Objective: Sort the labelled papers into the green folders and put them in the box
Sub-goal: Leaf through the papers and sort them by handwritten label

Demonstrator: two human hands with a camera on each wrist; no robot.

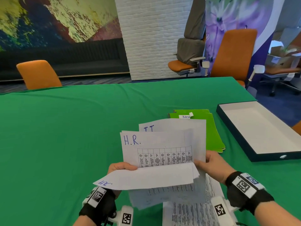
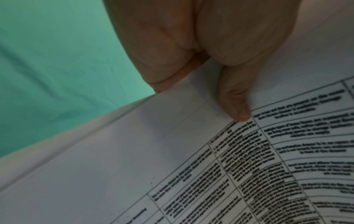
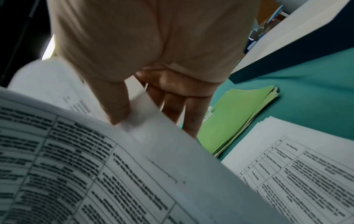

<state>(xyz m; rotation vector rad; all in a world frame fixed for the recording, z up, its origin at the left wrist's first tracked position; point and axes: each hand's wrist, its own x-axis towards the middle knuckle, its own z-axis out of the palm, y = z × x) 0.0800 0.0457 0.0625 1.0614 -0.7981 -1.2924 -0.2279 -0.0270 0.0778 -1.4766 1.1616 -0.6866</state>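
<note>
Papers labelled "H.R." and "IT", held fanned above bench | light, floppy, slide apart; best pinched at side edges | left hand pinches left edge, thumb on top | right hand grips right edge, fingers behind | green folders beyond, box open at right | more sheets lie below.

Your left hand is raised in front of you, thumb on top, fingers curled in a pinch. Your right hand is level with it, thumb forward, fingers tucked behind. Both wrists wear black bands.
</note>
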